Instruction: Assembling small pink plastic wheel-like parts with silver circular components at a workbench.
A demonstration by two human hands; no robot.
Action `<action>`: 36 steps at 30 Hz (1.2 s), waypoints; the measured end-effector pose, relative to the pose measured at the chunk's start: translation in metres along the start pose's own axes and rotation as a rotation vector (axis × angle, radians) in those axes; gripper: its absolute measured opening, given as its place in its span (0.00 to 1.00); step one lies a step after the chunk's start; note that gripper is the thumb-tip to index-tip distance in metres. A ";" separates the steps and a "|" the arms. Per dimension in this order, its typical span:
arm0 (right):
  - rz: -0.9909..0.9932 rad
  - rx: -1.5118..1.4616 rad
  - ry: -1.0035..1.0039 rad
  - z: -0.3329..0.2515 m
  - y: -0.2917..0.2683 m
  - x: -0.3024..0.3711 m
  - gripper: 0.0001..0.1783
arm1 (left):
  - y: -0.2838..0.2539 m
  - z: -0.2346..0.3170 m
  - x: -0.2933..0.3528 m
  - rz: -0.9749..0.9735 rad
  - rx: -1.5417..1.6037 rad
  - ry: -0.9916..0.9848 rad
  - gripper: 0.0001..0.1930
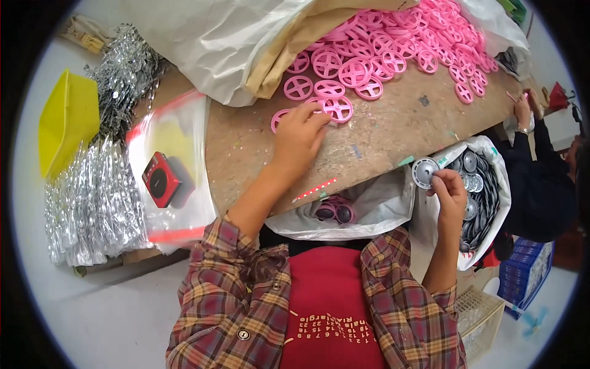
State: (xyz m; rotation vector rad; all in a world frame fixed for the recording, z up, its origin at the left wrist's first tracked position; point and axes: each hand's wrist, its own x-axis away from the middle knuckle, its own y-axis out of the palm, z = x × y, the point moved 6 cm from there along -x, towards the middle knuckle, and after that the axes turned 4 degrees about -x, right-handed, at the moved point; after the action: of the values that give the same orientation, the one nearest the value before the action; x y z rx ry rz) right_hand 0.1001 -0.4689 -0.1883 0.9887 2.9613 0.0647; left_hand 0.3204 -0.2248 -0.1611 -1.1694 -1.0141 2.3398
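My left hand (298, 140) is over the work table, its bent fingers and thumb closed at the near-left rim of a pink spoked ring (338, 109). Part of another pink ring (278, 120) shows just left of the hand. In my right hand (450, 189) a round silver wheel cover (424, 173) is pinched between thumb and fingers, tilted to face me. It is held at the left rim of a white sack (504, 203) full of silver wheel covers (476, 209). A large heap of pink rings (381, 52) spreads across the far side of the table.
At my waist, an open white bag (375, 212) holds pink-rimmed pieces with dark discs (335, 212). A red speaker-like device (162, 179) lies on clear plastic bags (203, 166) at left. Beyond are silver strands (95, 203) and a yellow tray (69, 120). Another person (538, 178) works at right.
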 end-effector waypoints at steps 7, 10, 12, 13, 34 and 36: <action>0.006 -0.185 0.038 -0.005 0.046 -0.003 0.20 | 0.030 0.010 -0.016 -0.072 -0.211 0.165 0.12; 0.010 -0.201 -0.022 -0.016 0.063 -0.009 0.20 | 0.024 0.028 -0.005 -0.199 0.424 -0.195 0.08; 0.008 -0.212 -0.038 -0.018 0.078 -0.010 0.20 | 0.032 0.045 0.024 -0.359 0.946 -0.589 0.07; -0.048 -0.134 -0.062 -0.016 0.087 -0.010 0.20 | 0.036 0.059 0.036 -0.323 1.171 -0.722 0.08; -0.388 -0.078 0.163 0.029 0.091 0.038 0.20 | 0.048 0.083 0.100 -0.436 1.195 -0.677 0.22; -0.404 -0.012 0.159 0.036 0.091 0.043 0.21 | 0.048 0.077 0.109 -0.459 1.157 -0.777 0.22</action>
State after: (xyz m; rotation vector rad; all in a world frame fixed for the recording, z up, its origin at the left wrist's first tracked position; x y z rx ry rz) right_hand 0.1211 -0.3694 -0.2208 0.3842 3.2343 0.1602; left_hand 0.1936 -0.2302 -0.2251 0.3799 0.0614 2.3150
